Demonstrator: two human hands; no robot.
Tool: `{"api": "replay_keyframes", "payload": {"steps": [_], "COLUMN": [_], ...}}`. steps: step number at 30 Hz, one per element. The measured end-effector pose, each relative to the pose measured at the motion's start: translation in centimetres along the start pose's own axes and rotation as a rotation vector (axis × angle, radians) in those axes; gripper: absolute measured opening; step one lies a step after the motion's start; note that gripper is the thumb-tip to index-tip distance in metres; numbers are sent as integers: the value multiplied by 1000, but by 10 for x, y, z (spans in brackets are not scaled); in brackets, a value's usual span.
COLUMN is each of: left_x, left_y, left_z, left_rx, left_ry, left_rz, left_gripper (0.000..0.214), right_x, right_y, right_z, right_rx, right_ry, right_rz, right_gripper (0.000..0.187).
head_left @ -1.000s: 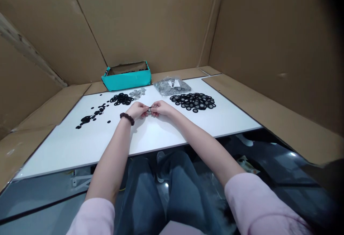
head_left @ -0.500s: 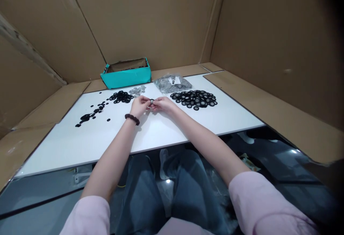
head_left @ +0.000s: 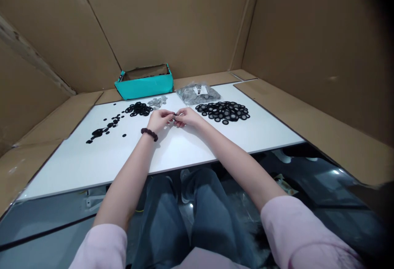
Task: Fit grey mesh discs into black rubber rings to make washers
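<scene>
My left hand point(head_left: 160, 120) and my right hand point(head_left: 186, 117) meet over the middle of the white table point(head_left: 123, 166). Between their fingertips they pinch a small black ring with a grey disc point(head_left: 175, 117), mostly covered by the fingers. Left of my hands lies a pile of black rings point(head_left: 139, 109), with a few pale grey discs point(head_left: 158, 102) beside it. To the right is a heap of black rings with grey centres point(head_left: 226, 112). Behind my hands rests a clear plastic bag of grey discs point(head_left: 198, 93).
A teal box point(head_left: 144, 86) with dark pieces inside stands at the back left. Small black discs point(head_left: 97, 132) are scattered over the left side. Cardboard walls point(head_left: 172, 23) enclose the table at the back and sides.
The ring between my fingers has turned and now shows more edge-on. My right fingers have shifted slightly around it. The piles look the same.
</scene>
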State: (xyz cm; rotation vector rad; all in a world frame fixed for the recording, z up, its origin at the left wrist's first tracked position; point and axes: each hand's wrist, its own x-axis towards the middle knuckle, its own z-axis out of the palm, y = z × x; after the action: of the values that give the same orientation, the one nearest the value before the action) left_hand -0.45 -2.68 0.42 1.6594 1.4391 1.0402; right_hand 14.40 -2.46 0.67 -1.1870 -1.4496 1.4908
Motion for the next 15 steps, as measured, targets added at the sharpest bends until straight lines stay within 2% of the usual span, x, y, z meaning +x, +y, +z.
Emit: {"api": "replay_keyframes", "payload": {"steps": [4, 9, 12, 15], "left_x": [0, 0, 0, 2], "left_y": [0, 3, 5, 2], "left_z": [-3, -4, 2, 7], "left_rx": [-33, -58, -142, -150], "left_ry": [-20, -41, -22, 61], "left_rz": [-61, -115, -164, -174], "left_gripper": [11, 9, 8, 6], "right_x": [2, 4, 4, 4], "right_y": [3, 3, 1, 1], "right_z": [-2, -2, 1, 4], "right_rx": [-65, -52, -1, 106], "right_ry": [-25, 87, 138, 131], "right_rz": [-68, -110, -75, 10], "right_gripper": [25, 22, 25, 29]}}
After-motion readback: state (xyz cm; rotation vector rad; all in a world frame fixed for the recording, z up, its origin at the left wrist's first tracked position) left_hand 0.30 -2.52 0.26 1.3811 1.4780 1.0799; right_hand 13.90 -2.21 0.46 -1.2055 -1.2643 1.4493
